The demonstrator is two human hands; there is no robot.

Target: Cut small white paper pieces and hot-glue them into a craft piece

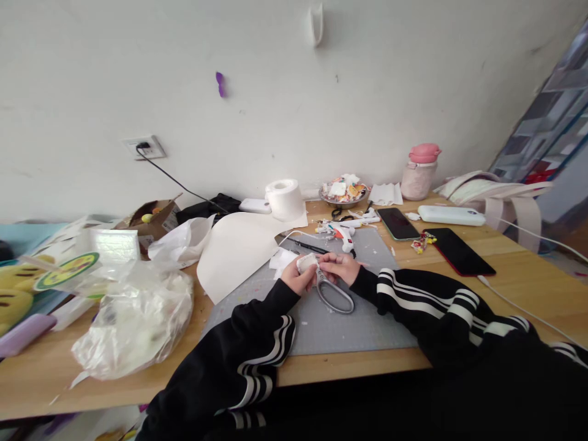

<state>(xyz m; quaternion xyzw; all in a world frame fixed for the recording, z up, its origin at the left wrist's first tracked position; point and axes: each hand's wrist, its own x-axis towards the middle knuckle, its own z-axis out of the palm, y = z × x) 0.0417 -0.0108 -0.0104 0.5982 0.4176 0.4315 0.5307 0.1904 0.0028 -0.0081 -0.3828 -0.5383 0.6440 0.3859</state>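
My left hand (298,278) is closed around a small white piece (307,263), thumb on its face; the material cannot be made out. Right beside it, the fingers of my right hand (340,267) are pinched together at the piece's right edge, and what lies between them is too small to tell. Just under both hands, scissors (337,298) with grey handles rest on the grey cutting mat (353,331); their blades are mostly hidden. White scraps (279,262) lie left of my left hand. A white glue gun (342,234) is behind my right hand.
A paper roll (285,199) and a large white sheet (239,248) are at the back left. A bowl of scraps (344,190) and a pink-lidded bottle (419,171) stand by the wall. Two phones (458,251) lie right, a plastic bag (138,318) left.
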